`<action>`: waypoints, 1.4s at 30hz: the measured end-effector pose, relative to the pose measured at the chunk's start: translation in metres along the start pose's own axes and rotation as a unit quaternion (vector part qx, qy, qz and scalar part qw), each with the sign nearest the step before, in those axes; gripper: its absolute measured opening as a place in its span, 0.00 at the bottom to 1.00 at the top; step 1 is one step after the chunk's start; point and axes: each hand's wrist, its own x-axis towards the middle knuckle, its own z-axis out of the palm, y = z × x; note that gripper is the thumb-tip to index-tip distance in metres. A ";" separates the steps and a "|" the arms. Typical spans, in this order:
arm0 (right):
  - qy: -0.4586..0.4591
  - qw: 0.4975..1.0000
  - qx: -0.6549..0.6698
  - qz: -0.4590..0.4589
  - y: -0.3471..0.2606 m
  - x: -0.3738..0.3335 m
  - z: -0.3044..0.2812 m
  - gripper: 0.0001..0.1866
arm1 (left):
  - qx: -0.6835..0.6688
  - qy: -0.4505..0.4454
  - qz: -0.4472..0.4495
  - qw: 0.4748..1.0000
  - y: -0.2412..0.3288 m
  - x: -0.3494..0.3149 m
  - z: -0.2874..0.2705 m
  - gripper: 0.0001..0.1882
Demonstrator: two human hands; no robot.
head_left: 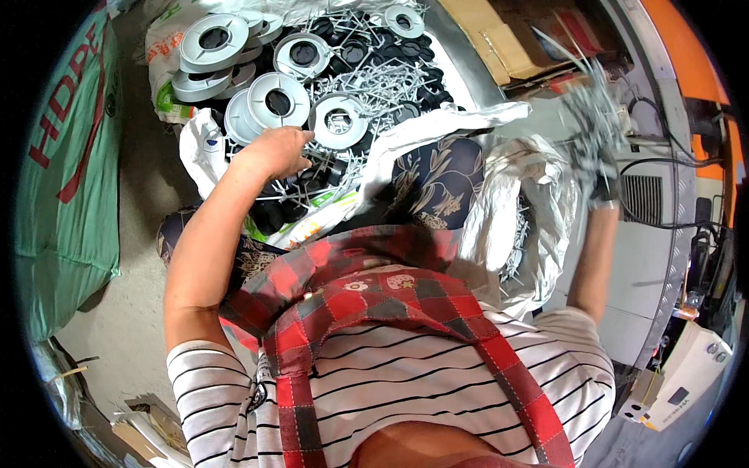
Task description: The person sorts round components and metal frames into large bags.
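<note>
One green sack at far left. Grey flanged discs next, piled in open white sack. Left hand sits at lower edge of front disc, fingers curled; I cannot tell whether they pinch anything. Just right, grey ring; beyond it, loose sticks among black parts. Plastic bag farther right, sticks inside. Right hand, blurred, I see closed round bunch of grey sticks, raised beside bag.
</note>
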 end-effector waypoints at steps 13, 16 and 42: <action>-0.028 0.916 -0.380 0.122 0.069 0.052 -0.006 0.16 | 0.023 -0.018 0.010 1.000 0.010 0.008 0.003 0.30; -0.091 0.938 -0.288 0.168 0.122 0.154 0.075 0.25 | 0.018 0.007 0.002 1.000 0.004 0.010 0.006 0.29; -0.232 0.708 -0.658 0.110 0.391 0.339 0.222 0.65 | 0.021 -0.013 -0.027 0.999 0.009 0.014 -0.002 0.31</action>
